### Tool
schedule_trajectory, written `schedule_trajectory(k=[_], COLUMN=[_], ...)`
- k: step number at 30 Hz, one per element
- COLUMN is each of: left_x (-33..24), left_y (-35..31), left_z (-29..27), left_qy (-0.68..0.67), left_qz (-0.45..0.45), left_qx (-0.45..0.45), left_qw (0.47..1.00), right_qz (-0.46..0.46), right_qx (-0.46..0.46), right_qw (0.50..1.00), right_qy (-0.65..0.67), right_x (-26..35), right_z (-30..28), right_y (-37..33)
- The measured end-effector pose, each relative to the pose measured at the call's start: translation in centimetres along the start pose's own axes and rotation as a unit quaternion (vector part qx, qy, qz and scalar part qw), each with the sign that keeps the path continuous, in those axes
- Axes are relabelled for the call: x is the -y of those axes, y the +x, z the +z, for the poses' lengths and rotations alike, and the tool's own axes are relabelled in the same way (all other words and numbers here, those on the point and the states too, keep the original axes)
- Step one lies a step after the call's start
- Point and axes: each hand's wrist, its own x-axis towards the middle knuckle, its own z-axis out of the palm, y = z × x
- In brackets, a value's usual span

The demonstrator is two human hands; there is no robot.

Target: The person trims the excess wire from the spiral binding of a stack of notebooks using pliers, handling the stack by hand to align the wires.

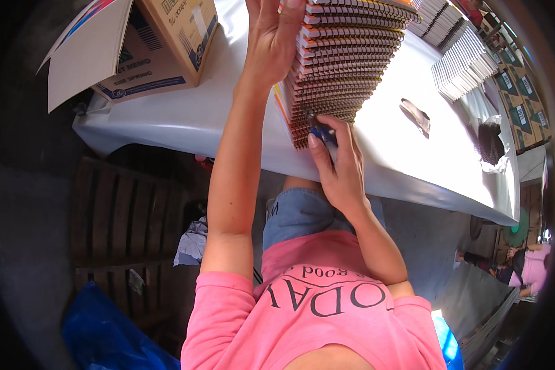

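Observation:
A tall stack of spiral-bound notebooks (345, 68), with dark wire coils and orange and white covers, stands at the table's near edge. Against its left side lies my left hand (270, 40), fingers stretched out along the stack; the fingertips run out of the picture at the top. My right hand (340, 157) is closed round small pliers (322, 134) with blue handles. Their dark metal jaws touch or nearly touch the coils near the stack's lower end; the exact contact is too small to tell.
An open cardboard box (166, 55) stands on the white-covered table (401, 157), at left. More notebook stacks (462, 65) are at far right, near a strip of scrap (415, 117) and a dark bundle (491, 143). Cartons (524, 102) stand beyond; another person (527, 268) is at right.

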Motion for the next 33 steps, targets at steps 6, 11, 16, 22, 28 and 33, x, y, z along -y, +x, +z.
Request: schedule_trajectory(k=[6,11,16,22,28,33], left_x=[1.2,1.0,1.0,0.3,1.2,1.3], left_y=[-0.2,0.0,0.0,0.2,0.0,0.0], left_z=[0.3,0.2,0.1,0.1,0.2,0.2], left_qy=[0.003,-0.006,0.004,0.002,0.005,0.006], left_qz=[0.02,0.02,0.015,-0.008,0.021,0.022], left_qx=[-0.01,-0.004,-0.013,-0.006,-0.011,-0.011], left_qw=[1.0,1.0,1.0,1.0,1.0,1.0], right_qz=[-0.105,-0.137,-0.166,-0.049,0.229,-0.096], right_qx=[-0.052,-0.066,-0.063,-0.007,0.113,-0.049], right_qw=[0.974,0.958,0.945,0.999,0.936,0.985], right_qy=[-0.193,-0.241,-0.273,0.002,0.243,-0.131], right_x=[-0.2,-0.6,-1.1,-1.3,-0.3,-1.1], right_z=[0.1,0.2,0.2,0.4,-0.8,-0.3], right_y=[0.3,0.6,0.8,1.2,1.1,0.0])
